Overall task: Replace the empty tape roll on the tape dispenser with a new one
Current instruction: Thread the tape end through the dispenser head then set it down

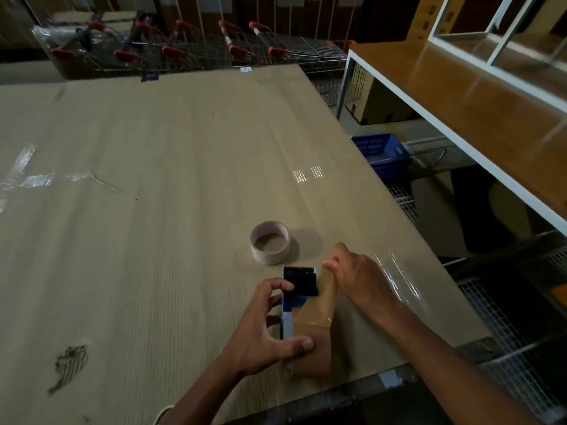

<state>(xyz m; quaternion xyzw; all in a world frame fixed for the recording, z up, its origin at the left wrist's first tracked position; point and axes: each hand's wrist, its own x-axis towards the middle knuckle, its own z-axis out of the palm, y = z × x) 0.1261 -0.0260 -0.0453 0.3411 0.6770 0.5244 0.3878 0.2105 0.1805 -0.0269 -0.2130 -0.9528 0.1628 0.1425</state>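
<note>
A blue tape dispenser [296, 289] with a toothed blade at its far end stands on the cardboard-covered table [153, 210], carrying a brown tape roll [313, 338]. My left hand [264, 329] grips the dispenser's side plate and the roll, thumb across the roll's near face. My right hand [356, 274] pinches the brown tape's free end [326, 289], drawn from the roll up beside the blade. An empty pale cardboard tape core [270, 242] lies flat on the table just beyond the dispenser, touching neither hand.
The table's right edge runs diagonally close to my right arm. A blue plastic basket [382, 151] and wire racks sit below on the right. A wooden shelf with white frame [460, 96] stands at right. Shopping trolleys [190, 50] line the far edge.
</note>
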